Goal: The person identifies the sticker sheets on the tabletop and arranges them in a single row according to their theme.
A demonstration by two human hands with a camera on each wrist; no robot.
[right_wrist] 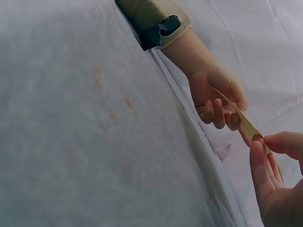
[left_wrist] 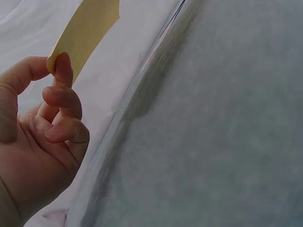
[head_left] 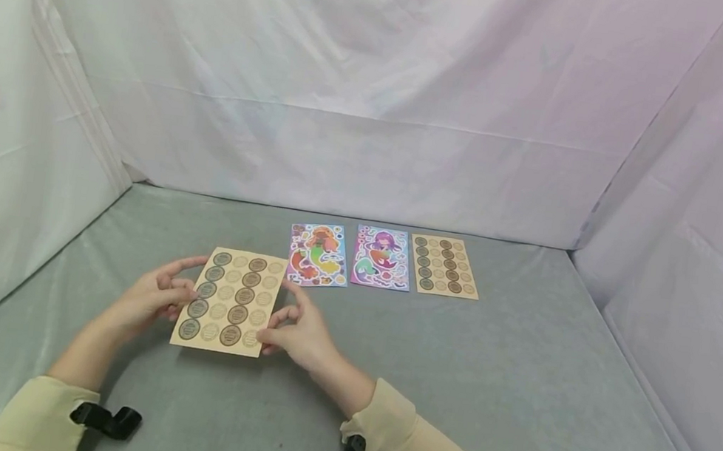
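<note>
Rectangular tan paper sheet with round brown and pale seals (head_left: 230, 301), raised between bare left hand (head_left: 152, 297) and bare right hand (head_left: 304, 334).
Pinched nearly closed, thumb against fingers, at left edge by left hand, right edge by right; slightly bowed. Beyond right hand: orange-haired mermaid sheet (head_left: 319, 254), purple-haired mermaid sheet (head_left: 382, 258), second tan seal sheet (head_left: 445, 266). Advisable: light, level grip, no inward squeeze, to avoid creasing.

In the head view, white cloth (head_left: 366, 70) is diffusely lit, tinged pink rightward; faint shadows are cast on the table (head_left: 550, 396). The wrist views are rendered dimmer, the table softly blurred.
</note>
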